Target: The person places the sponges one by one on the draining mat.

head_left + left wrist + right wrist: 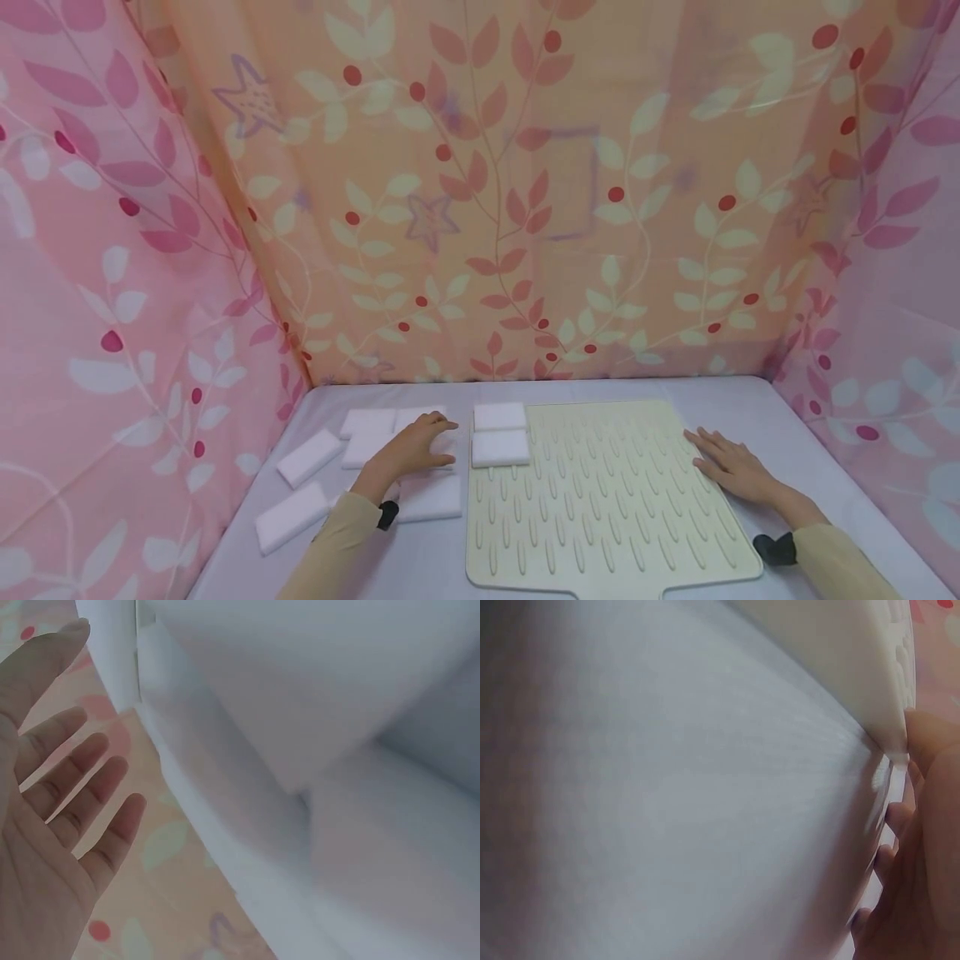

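A cream mat (600, 500) with rows of raised slender ridges lies on the table. Two white rectangular foam blocks, a rear one (499, 416) and a front one (500, 448), sit side by side on its far left corner. My left hand (411, 446) is above the loose blocks left of the mat, its fingers spread and relaxed; the left wrist view shows nothing in its palm (45, 847). At the mat's right edge, my right hand (738, 475) lies with fingers extended; thumb and fingertips touch the rim in the right wrist view.
Several more white foam blocks lie left of the mat, among them a tilted block (309, 458), a nearer one (292, 517) and one beside the mat (431, 498). A white cloth (247, 575) covers the table. Patterned curtains (487, 208) enclose the back and both sides.
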